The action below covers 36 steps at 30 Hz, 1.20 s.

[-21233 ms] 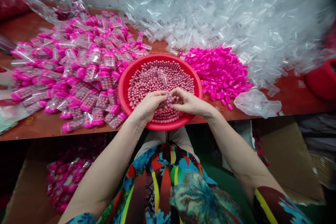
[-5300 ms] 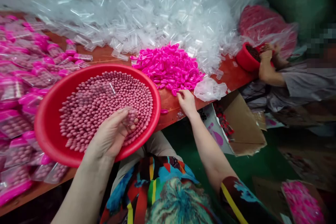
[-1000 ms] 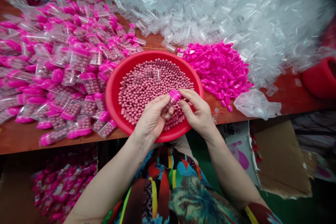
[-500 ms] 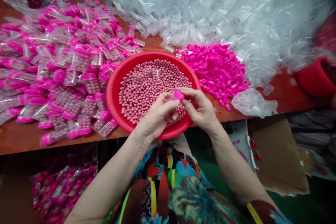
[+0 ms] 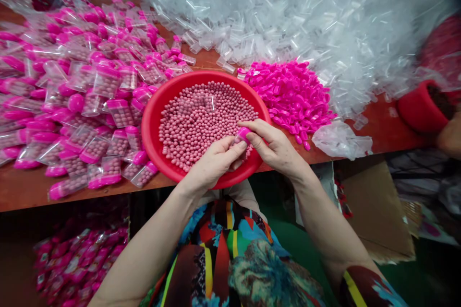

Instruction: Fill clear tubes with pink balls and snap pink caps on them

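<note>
Over the bowl of beads, my left hand [image 5: 212, 163] is closed around a small clear container, mostly hidden by the fingers. A bright pink cap [image 5: 242, 134] sits at the container's top, pinched between the thumb and fingers of my right hand [image 5: 273, 146]. Whether the cap is fully pressed on cannot be seen. Below both hands is a red plastic bowl [image 5: 150, 146] of round pink beads [image 5: 194, 129]. A clear container [image 5: 210, 102] lies on the beads. Loose pink caps [image 5: 288, 93] are heaped just right of the bowl.
Bead-filled, pink-capped containers [image 5: 93, 91] cover the table's left side. Clear empty containers [image 5: 288, 19] pile along the back. A crumpled plastic bag [image 5: 342, 140] lies near the front edge. Another person's hand [image 5: 451, 135] is beside a red pot [image 5: 419, 110]; a cardboard box [image 5: 376, 211] stands below.
The pink cap has tilted and sits lower in my fingers, with my left fingers drawn closer beneath it. The camera view has shifted slightly, and another person's hand shows more at right.
</note>
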Tool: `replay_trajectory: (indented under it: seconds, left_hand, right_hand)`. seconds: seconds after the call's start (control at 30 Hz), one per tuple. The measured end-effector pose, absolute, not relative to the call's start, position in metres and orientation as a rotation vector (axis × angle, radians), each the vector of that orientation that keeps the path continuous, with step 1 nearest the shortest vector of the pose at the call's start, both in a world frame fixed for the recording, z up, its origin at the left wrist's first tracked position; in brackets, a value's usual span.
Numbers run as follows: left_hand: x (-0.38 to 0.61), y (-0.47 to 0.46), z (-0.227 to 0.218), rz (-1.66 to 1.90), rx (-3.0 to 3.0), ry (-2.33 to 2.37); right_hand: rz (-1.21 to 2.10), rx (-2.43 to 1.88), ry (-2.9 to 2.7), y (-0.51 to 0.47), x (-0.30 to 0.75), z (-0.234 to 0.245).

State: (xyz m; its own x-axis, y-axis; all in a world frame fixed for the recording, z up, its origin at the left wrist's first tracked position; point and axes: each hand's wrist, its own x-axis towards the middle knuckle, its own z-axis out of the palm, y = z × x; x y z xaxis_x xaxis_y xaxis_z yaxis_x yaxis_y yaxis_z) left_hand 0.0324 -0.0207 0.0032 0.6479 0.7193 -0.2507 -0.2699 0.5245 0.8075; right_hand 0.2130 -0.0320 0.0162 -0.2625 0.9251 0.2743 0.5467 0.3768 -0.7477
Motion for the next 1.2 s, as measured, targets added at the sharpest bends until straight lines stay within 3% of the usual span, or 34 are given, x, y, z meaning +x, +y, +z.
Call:
replay_trajectory:
  seconds: [0.53, 0.77, 0.97, 1.1, 1.2]
  left_hand:
    - [0.037, -0.022, -0.002, 0.585, 0.778, 0.697]
    - [0.046, -0.019, -0.008, 0.778, 0.620, 0.731]
    - [0.040, -0.019, 0.001, 0.795, 0.571, 0.822]
    - [0.026, -0.011, 0.007, 0.867, 0.640, 0.860]
    - [0.005, 0.004, 0.013, 0.882, 0.747, 0.910]
  right_hand:
    - [0.719, -1.288, -2.039, -0.040, 0.212, 0.009]
    - [0.224, -1.526, -2.361, -0.031, 0.193, 0.012]
    - [0.084, -1.399, -2.407, -0.018, 0.181, 0.004]
    - [0.101, -1.365, -2.372, -0.007, 0.164, 0.003]
    - [0.293, -1.307, -2.327, 0.011, 0.148, 0.005]
